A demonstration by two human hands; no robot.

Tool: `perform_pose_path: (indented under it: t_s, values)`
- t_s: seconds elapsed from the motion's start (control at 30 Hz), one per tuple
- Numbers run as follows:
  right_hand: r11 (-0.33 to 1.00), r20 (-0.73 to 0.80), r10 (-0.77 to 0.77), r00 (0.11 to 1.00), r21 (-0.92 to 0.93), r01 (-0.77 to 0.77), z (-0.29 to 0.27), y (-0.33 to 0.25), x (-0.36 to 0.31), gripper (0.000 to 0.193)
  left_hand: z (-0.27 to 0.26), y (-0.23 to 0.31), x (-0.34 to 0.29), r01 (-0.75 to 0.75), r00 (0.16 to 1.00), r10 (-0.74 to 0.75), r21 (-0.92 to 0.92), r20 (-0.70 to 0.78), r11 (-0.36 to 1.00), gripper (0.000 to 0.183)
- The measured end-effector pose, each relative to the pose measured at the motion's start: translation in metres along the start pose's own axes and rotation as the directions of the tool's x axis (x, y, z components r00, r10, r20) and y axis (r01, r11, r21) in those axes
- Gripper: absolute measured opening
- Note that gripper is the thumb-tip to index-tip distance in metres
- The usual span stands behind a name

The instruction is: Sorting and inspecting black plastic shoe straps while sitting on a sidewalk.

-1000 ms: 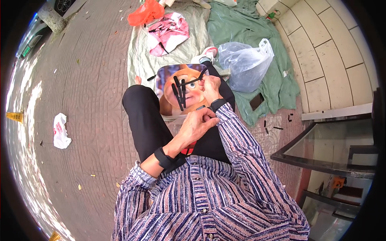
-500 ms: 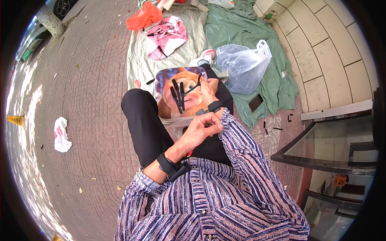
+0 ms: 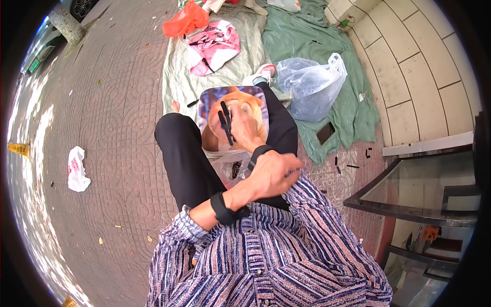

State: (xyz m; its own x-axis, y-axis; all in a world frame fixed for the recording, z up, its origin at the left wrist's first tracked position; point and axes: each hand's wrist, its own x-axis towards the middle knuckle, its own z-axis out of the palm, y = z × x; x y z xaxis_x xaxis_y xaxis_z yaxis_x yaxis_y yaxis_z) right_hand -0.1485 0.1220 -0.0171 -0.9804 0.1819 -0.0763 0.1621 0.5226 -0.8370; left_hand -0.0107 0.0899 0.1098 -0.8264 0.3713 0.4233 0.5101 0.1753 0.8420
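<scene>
A square board (image 3: 210, 94) with rounded corners and an orange cartoon character print lies between my knees. Long black strips (image 3: 225, 123) rest on it. My right hand (image 3: 246, 125) is over the middle of the board, right beside the strips. Its fingers are partly hidden, so whether a strip is in them does not show. My left hand (image 3: 275, 176) is crossed over my right forearm, near the striped right sleeve (image 3: 312, 197); its fingers are smeared by motion. Each wrist carries a black band. Clear plastic (image 3: 220, 166) shows below the board.
Green sheeting (image 3: 353, 107) bears a clear plastic bag (image 3: 312, 87) and a dark phone (image 3: 325, 132). Pink-and-white cloth (image 3: 220, 46) and a red bag (image 3: 186, 20) lie ahead. Short black pieces (image 3: 353, 166) are scattered right, near a glass door frame (image 3: 409, 179). A white bag (image 3: 77, 169) lies left.
My right hand has moved left and inward over the board, from its right edge onto the strips. My left hand has let go of the right sleeve cuff and shifted right and down.
</scene>
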Motion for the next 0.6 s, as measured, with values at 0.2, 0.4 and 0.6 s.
perform_pose_path:
  t_s: [0.2, 0.4, 0.6]
  values:
    - [0.894, 0.073, 0.138, 0.988, 0.419, -0.156, -0.018, 0.023, 0.032, 0.006, -0.007, 0.022, -0.028, -0.001, 0.999, 0.002, 0.02, -0.047, 1.0, 0.032]
    - [0.023, 0.382, 0.378, 0.843, 0.906, -0.422, -0.054, -0.012, 0.063, 0.009, -0.011, -0.008, -0.049, 0.528, 0.847, -0.4, -0.463, 0.35, 0.712, 0.028]
    - [0.331, 0.423, 0.108, 0.9, 0.838, -0.433, -0.059, -0.015, 0.047, 0.003, -0.036, 0.016, -0.05, 0.507, 0.706, 0.172, -0.659, 0.687, 0.555, 0.02]
